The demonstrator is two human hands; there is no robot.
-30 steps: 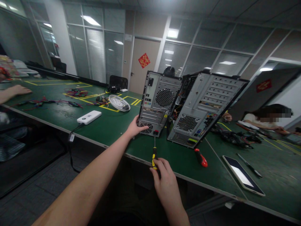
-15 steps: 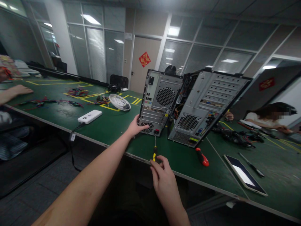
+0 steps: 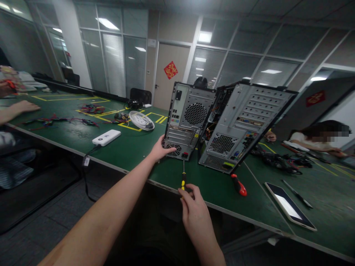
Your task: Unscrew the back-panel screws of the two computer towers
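Two computer cases stand side by side on the green table, backs toward me. My left hand (image 3: 161,149) grips the lower left edge of the smaller case (image 3: 181,127), its thumb lying across the bottom fan grille. Below that case, my right hand (image 3: 191,199) pinches the end of a black and yellow screwdriver (image 3: 183,179). The screwdriver's shaft points up to the case's bottom edge, near a red switch; whether its tip sits in a screw is too small to tell. The larger case (image 3: 238,125) is tilted, with a red and black screwdriver (image 3: 239,186) lying by its base.
A phone (image 3: 290,207) and a pen (image 3: 298,194) lie at the right, near black cables (image 3: 277,159). At the left are a white power bank (image 3: 107,137), a white oval cover (image 3: 141,120) and thin wires. Other people's hands rest at both sides.
My right hand and the black and yellow screwdriver have shifted very slightly, and the fingers have turned a little. My left hand keeps its place on the case.
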